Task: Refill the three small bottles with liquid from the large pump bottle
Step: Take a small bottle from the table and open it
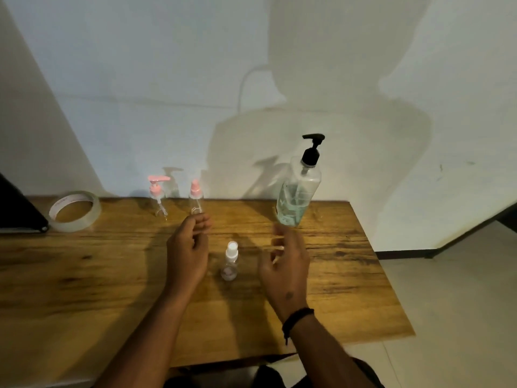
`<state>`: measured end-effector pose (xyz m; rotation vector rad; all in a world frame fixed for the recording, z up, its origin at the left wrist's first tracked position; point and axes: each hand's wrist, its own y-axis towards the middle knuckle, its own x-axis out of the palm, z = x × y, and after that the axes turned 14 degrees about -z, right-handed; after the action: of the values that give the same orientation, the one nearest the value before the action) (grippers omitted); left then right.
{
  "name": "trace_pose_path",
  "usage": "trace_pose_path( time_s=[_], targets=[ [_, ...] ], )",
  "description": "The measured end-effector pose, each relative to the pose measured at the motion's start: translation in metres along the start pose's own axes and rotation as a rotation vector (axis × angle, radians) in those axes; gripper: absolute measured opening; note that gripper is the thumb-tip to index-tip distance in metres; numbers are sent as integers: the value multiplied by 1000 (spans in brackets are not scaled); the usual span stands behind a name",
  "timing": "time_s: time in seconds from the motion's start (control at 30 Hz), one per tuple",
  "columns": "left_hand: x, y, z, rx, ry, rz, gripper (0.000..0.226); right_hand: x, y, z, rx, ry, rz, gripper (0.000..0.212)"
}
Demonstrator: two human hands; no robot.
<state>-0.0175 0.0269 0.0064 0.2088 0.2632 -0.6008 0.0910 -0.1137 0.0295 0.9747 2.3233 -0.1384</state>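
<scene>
**Clearance and obstructions on the table**

Your hands flank the white-capped bottle (231,261); bare wooden table (112,275) lies open on either side. Along the wall, the pink pump bottle (158,198) and pink spray bottle (195,198) stand close together. The large pump bottle (299,191) blocks the right rear; the tape roll (75,210) blocks the left rear.

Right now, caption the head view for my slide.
Both hands, left and right, hover empty beside a white-capped small bottle; the large pump bottle stands behind.

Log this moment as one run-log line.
left hand: empty, loosely curled | right hand: empty, open | white-capped small clear bottle: upright between hands | large clear black-pump bottle: untouched
</scene>
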Motion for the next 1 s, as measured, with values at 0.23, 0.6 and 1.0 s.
trace_pose_path(
  time_s=[0.23, 0.6, 1.0],
  targets=[
    [7, 1, -6, -1, -40, -98, 40, -31, 91, 10, 141, 70, 260, 92],
    [10, 3, -9, -26, -63, -123, 38, -32, 119, 20, 209, 91, 208, 62],
    [6, -2, 4, -37, -92, -204, 35, -33, 36, 18, 151, 52, 194, 65]
  ],
)
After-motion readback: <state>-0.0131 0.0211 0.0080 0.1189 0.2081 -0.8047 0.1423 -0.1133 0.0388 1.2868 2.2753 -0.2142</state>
